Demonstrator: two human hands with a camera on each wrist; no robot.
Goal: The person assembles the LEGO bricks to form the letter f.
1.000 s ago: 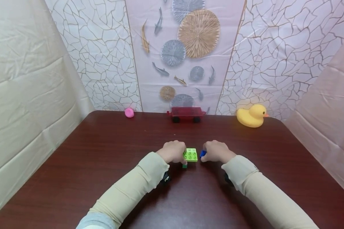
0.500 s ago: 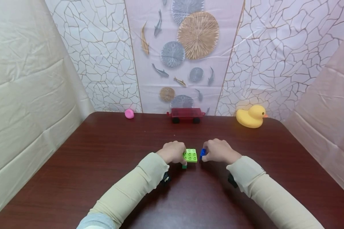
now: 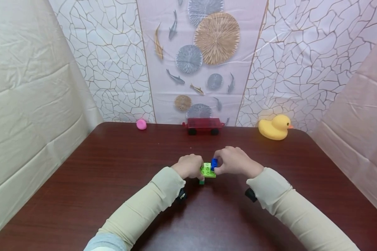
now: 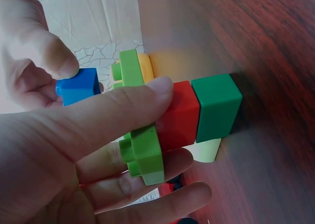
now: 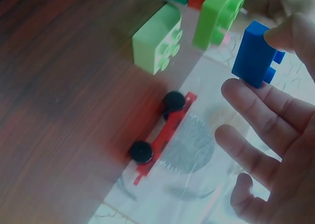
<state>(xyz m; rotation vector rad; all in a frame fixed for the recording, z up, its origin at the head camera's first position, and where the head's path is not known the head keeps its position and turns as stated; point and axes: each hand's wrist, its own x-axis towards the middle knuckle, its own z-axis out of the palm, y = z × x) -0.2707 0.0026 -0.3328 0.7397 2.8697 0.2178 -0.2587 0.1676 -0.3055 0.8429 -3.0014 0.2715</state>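
Observation:
My left hand (image 3: 190, 166) grips a small stack of toy bricks standing on the table. In the left wrist view it has a dark green brick (image 4: 219, 107) at the bottom, a red brick (image 4: 183, 116) in the middle and a wider lime green brick (image 4: 148, 152) with studs on top. The thumb lies across the lime brick and onto the red one. My right hand (image 3: 234, 161) pinches a blue brick (image 5: 255, 54) between thumb and fingers. That brick hovers over the right part of the lime brick, with a gap between them in both wrist views.
A pale green brick (image 5: 152, 44) stands on the table near the stack. Along the back edge lie a pink round object (image 3: 141, 124), a red wheeled toy wagon base (image 3: 204, 123) and a yellow rubber duck (image 3: 274, 127). Patterned cloth (image 3: 119, 62) hangs behind the table.
My right hand has moved left and slightly up with the blue brick, from beside the lime brick to over its right part. The left hand and its stack have stayed put.

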